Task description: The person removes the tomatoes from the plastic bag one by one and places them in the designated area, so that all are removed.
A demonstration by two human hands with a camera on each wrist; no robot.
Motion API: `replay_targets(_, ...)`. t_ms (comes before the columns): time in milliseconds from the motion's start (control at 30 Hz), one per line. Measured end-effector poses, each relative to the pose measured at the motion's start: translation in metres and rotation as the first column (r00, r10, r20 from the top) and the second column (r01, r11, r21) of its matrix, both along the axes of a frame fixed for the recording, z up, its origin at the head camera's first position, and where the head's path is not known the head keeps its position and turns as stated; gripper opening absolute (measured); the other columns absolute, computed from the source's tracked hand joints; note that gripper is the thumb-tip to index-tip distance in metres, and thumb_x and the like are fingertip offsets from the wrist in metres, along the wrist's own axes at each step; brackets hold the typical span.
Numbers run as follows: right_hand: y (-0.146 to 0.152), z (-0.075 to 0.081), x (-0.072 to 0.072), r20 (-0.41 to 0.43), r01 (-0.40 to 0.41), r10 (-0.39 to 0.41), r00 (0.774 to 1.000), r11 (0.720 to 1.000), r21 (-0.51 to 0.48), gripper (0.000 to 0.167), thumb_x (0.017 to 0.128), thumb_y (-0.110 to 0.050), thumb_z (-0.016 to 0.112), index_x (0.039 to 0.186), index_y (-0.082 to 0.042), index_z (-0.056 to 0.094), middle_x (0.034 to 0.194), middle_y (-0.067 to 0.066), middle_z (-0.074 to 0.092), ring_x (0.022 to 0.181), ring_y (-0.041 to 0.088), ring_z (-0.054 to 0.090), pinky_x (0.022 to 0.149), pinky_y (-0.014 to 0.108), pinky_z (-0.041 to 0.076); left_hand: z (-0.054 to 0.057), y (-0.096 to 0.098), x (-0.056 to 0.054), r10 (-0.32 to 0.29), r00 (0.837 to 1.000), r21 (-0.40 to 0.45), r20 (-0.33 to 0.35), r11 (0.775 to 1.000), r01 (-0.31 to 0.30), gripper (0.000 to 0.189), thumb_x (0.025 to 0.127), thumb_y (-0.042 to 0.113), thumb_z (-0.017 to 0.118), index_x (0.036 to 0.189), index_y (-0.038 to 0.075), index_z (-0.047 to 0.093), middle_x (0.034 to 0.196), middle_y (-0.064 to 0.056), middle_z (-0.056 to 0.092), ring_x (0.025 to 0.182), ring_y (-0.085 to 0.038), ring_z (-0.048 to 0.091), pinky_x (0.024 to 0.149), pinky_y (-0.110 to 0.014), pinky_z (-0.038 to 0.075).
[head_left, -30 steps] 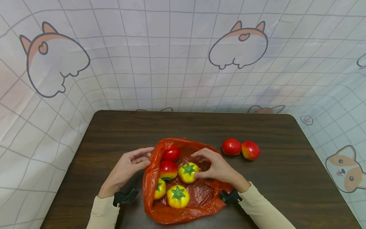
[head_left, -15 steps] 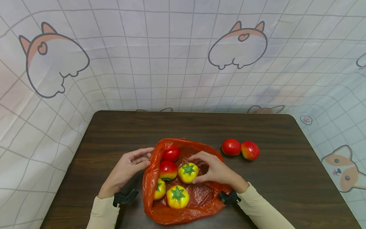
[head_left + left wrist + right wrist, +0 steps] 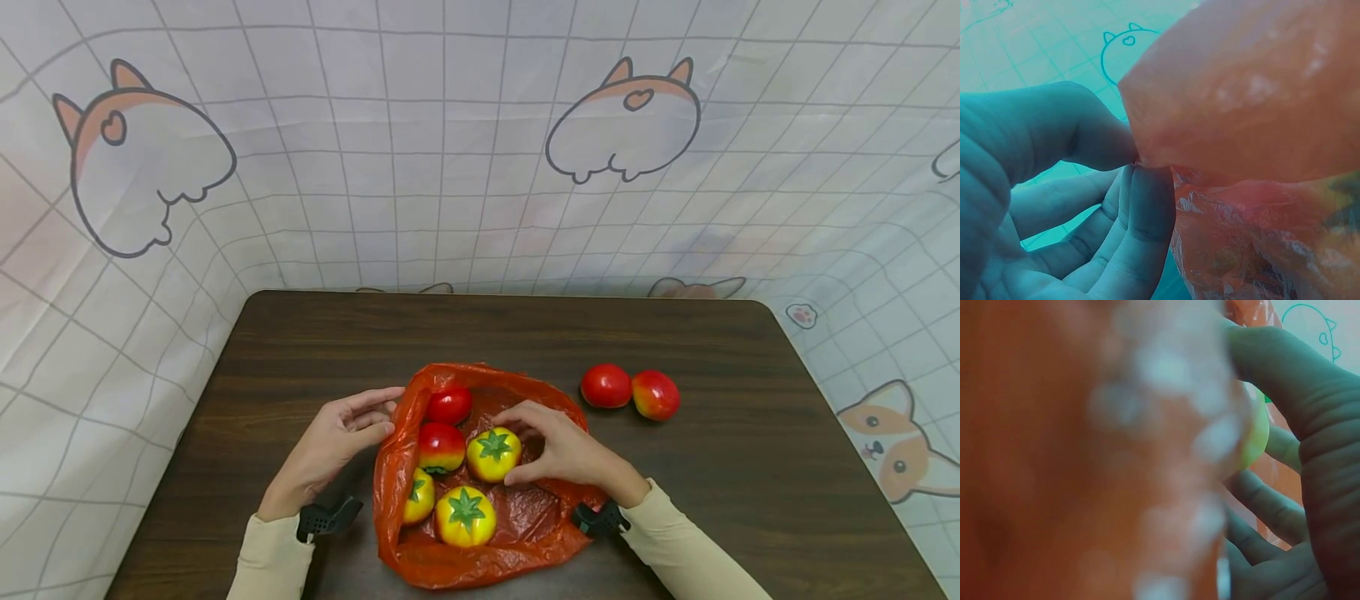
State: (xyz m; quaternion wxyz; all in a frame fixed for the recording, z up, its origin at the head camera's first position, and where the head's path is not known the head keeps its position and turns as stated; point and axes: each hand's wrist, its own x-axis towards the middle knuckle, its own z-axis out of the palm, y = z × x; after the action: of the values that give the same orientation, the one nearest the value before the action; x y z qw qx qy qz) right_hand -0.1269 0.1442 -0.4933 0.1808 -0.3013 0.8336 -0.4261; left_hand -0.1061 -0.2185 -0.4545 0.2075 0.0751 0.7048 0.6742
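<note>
An orange-red plastic bag (image 3: 397, 508) lies with its mouth spread, several shiny red-and-yellow tomatoes inside. My left hand (image 3: 333, 437) pinches the bag's left rim between thumb and fingertips, as the left wrist view shows the bag film (image 3: 1241, 112) caught there. My right hand (image 3: 570, 450) reaches into the bag, thumb and fingers curved round a yellow-topped tomato (image 3: 493, 455) with a green star-shaped calyx. In the right wrist view, blurred bag film covers much of the picture, and part of the yellow-green tomato (image 3: 1259, 431) shows between thumb and fingers.
Another yellow-topped tomato (image 3: 466, 517) sits near the bag's front, with red ones (image 3: 441, 447) along its left side. Two red tomatoes (image 3: 606, 386) stand on the dark wooden table (image 3: 337, 329) right of the bag. A patterned cloth wall (image 3: 450, 167) rises behind the table.
My right hand has shifted slightly left, its thumb sliding nearer the front of the yellow-topped tomato. The left hand, bag and tomatoes have stayed in place.
</note>
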Motion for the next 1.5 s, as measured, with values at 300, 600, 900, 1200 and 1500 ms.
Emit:
replay_targets(300, -0.001, 0.001, 0.001, -0.011, 0.0, 0.0, 1.0, 0.999, 0.039, 0.068, 0.081, -0.045, 0.087, 0.14, -0.023, 0.06, 0.134, -0.01, 0.062, 0.116, 0.011, 0.064, 0.1, 0.032, 0.057, -0.001, 0.0, 0.0, 0.0, 1.0, 0.003, -0.005, 1.0, 0.0, 0.055, 0.099, 0.016, 0.069, 0.15, 0.004, 0.051, 0.122, -0.001, 0.067, 0.105, -0.01, 0.071, 0.094, -0.028, 0.062)
replay_targets(600, 0.0, 0.003, 0.001, -0.052, 0.004, -0.001, 0.999, 0.999, 0.052, 0.065, 0.08, -0.047, 0.087, 0.137, -0.025, 0.064, 0.132, -0.011, 0.064, 0.113, 0.008, 0.062, 0.098, 0.03, 0.056, -0.001, 0.002, -0.001, -0.003, 1.0, 0.001, -0.014, 1.0, 0.003, 0.055, 0.099, 0.017, 0.07, 0.149, 0.005, 0.052, 0.123, -0.004, 0.066, 0.105, -0.01, 0.071, 0.094, -0.029, 0.062)
replay_targets(900, 0.003, 0.007, 0.003, -0.072, 0.017, -0.015, 0.997, 0.999, 0.031, 0.066, 0.08, -0.046, 0.088, 0.137, -0.023, 0.064, 0.133, -0.01, 0.064, 0.115, 0.01, 0.062, 0.098, 0.031, 0.057, 0.001, 0.003, 0.0, -0.001, 1.0, -0.023, -0.004, 1.0, 0.001, 0.055, 0.098, 0.021, 0.072, 0.148, 0.006, 0.053, 0.124, -0.006, 0.066, 0.105, -0.012, 0.071, 0.096, -0.03, 0.061)
replay_targets(1200, 0.008, 0.014, 0.005, -0.027, 0.035, -0.036, 0.999, 0.999, -0.033, 0.064, 0.08, -0.039, 0.089, 0.136, -0.024, 0.063, 0.133, -0.006, 0.063, 0.119, 0.014, 0.065, 0.103, 0.035, 0.059, 0.001, 0.004, 0.001, -0.004, 1.0, -0.018, -0.005, 1.0, 0.004, 0.056, 0.098, 0.021, 0.071, 0.149, 0.006, 0.053, 0.124, -0.006, 0.066, 0.105, -0.012, 0.071, 0.095, -0.028, 0.061)
replay_targets(1500, 0.02, 0.025, 0.004, -0.029, 0.084, -0.085, 0.996, 0.996, -0.032, 0.065, 0.081, -0.04, 0.088, 0.139, -0.025, 0.061, 0.137, -0.006, 0.062, 0.122, 0.017, 0.065, 0.106, 0.043, 0.057, -0.002, 0.003, 0.0, -0.011, 1.0, -0.012, -0.011, 1.0, 0.01, 0.054, 0.099, 0.019, 0.07, 0.149, 0.005, 0.052, 0.124, -0.007, 0.065, 0.106, -0.012, 0.071, 0.095, -0.029, 0.062)
